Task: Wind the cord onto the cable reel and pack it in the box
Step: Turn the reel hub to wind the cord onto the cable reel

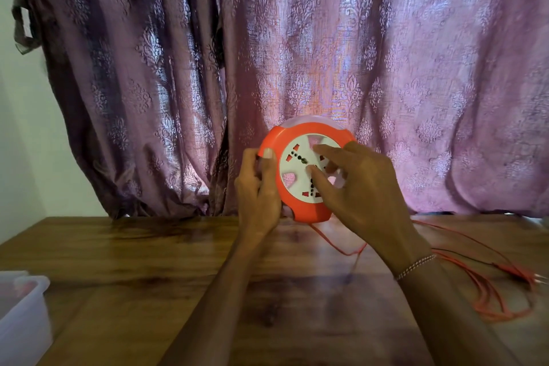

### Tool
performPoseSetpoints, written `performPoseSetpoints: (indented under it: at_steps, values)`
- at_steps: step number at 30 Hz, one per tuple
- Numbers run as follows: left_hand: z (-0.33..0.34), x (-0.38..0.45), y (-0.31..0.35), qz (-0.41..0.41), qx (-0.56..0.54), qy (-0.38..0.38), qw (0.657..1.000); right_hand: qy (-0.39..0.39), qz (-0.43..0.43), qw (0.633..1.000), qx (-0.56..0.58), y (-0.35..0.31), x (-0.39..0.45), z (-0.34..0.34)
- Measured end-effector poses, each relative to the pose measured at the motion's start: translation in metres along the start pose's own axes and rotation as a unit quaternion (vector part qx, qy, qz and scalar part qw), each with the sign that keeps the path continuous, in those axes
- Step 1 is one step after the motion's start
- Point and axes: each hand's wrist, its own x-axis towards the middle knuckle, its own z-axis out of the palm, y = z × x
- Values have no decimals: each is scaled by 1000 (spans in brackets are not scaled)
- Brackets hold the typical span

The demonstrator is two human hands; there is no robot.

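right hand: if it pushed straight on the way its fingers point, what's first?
The right hand already has fingertips on the cable reel, on its white centre disc; behind that, probably the curtain, depth unclear.

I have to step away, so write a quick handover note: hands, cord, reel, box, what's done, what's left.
Left hand grips the rim of the orange cable reel, held upright above the table.
Right hand has its fingers on the white winding disc.
Cord mostly lies loose on the table at right.
Box sits at the table's left edge.
Left: wind the cord, then box the reel.
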Motion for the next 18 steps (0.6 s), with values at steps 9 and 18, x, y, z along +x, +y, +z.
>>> performPoseSetpoints:
  at_steps: [9,18]
  values:
    - [0,0,1,12,-6,-8,1000,-151,-99,981,-71,-1,4,-13]
    - [0,-1,5,18,4,-7,1000,-70,-49,987,-133,-4,-4,-2]
